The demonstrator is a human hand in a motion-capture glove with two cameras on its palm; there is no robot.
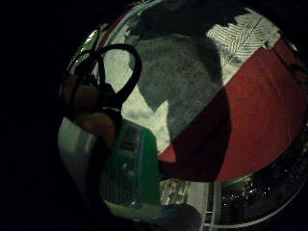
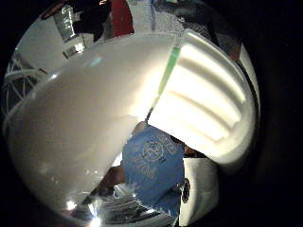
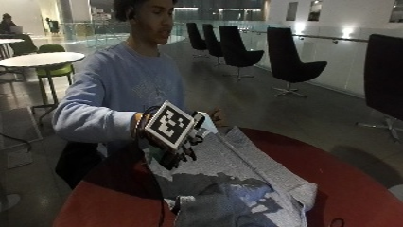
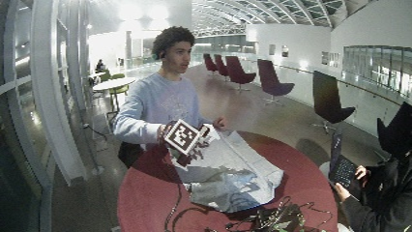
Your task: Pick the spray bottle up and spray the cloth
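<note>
One of the two hands, the gloved right (image 3: 178,153), curled round the spray bottle (image 1: 132,168) and holding it up off the tabletop (image 3: 353,189). Fingers wrapped about the green body; white head (image 2: 85,118) and ribbed trigger (image 2: 208,109) close against the palm. Lifted, by judgement, to give the nozzle a free line down onto the target. Nozzle direction not readable from any view. Finger placement on the trigger: cannot tell.

Directly below and just past the gloved right: grey cloth (image 3: 245,175), spread over the red tabletop, rumpled and folded over itself at the end away from the person. Laid open presumably to offer a broad, flat area for wetting. Bottle apart from cloth, no contact.

Just beside the bottle, on its far side: bare left (image 3: 216,115), at the cloth's edge nearest the person. Probably placed there to pin or tension the fabric; actual contact not resolved.

Stage, as judged: pick-up done, spraying not evidently begun; no mist or wet patch discernible. Next requirement: nozzle aimed at the flat middle of the cloth, then a trigger squeeze. Risk if aimed wide: spray landing on bare tabletop past the cloth's border.
</note>
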